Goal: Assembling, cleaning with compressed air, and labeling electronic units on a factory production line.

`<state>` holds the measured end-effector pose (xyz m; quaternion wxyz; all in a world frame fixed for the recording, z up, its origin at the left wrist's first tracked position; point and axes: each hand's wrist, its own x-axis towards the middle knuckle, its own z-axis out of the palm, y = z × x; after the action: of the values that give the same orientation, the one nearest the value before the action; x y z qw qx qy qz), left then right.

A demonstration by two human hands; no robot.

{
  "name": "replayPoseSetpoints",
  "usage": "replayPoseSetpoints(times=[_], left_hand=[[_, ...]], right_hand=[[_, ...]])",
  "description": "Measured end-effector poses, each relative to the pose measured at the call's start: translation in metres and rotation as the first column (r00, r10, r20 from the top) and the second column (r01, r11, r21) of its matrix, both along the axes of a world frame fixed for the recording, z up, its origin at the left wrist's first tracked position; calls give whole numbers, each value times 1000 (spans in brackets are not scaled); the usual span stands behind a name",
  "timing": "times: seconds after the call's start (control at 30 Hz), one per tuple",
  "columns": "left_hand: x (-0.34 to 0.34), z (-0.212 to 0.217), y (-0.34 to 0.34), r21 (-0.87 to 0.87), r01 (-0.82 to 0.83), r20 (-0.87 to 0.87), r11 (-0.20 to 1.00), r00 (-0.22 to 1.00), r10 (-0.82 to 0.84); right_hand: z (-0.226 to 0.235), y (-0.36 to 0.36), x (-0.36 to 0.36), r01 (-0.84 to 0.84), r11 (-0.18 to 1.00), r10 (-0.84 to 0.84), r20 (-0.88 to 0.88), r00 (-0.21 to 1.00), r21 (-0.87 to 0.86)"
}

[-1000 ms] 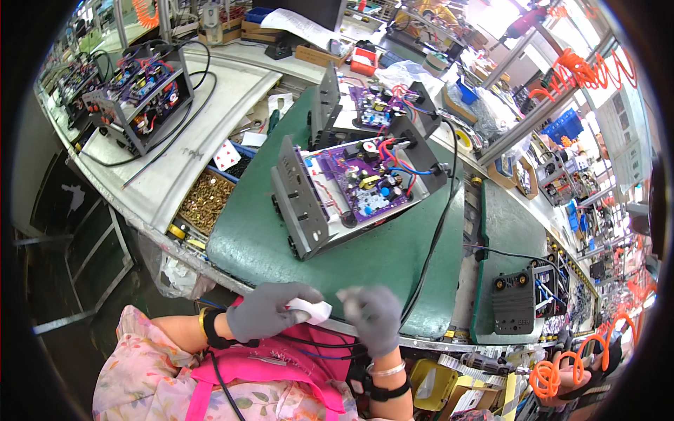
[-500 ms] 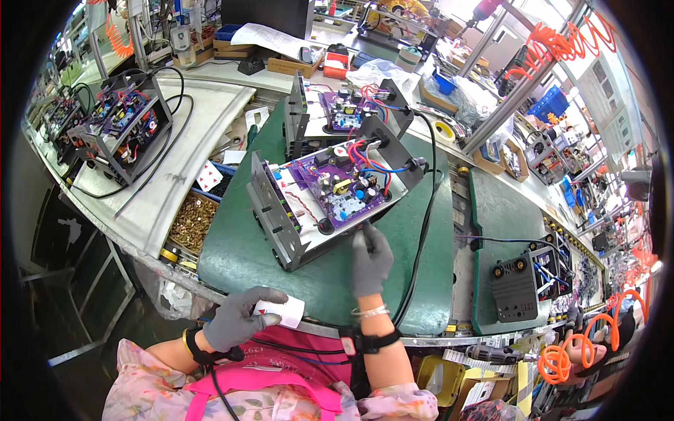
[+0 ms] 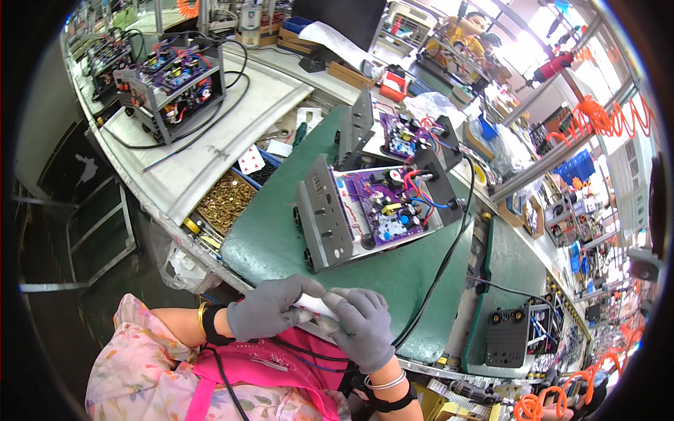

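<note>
In front of my body both gloved hands meet over a small white label sheet with red marks, which looks bent or curled. My left hand pinches its left end. The fingers of my right hand close on its right end; the fingertips cover much of the sheet. Just beyond my hands an opened electronic unit stands on the green work board. A purple circuit board with red and blue wires shows inside it.
A second open unit stands behind the first. To the left are a box of brass screws, a white sheet with red marks and more units. A black cable crosses the board's right side. Another unit sits at right.
My right hand has left the unit's lower edge and come back to the sheet in my left hand. The left hand has moved right. The view has shifted, and the unit appears turned.
</note>
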<state>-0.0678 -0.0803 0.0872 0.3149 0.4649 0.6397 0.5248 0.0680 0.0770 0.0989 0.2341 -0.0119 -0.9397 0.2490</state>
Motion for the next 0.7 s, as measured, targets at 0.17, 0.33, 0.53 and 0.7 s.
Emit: replayPoseSetpoints(times=[0.17,0.33,0.53,0.7], left_hand=[[-5,-10,-11,40,-11,-182,999,983,18],[5,-25,-12,95,74,61,993,995,-80],[7,-29,-11,44,64,-82,997,995,-60],[-3,-23,-26,106,43,-11,993,999,-42]], right_hand=[[-3,2,-12,-146,984,156,98,983,-101],[3,3,-7,-191,967,205,75,976,-168],[4,-7,-1,-156,976,165,46,985,-151],[35,9,-24,-169,985,173,97,980,-43]])
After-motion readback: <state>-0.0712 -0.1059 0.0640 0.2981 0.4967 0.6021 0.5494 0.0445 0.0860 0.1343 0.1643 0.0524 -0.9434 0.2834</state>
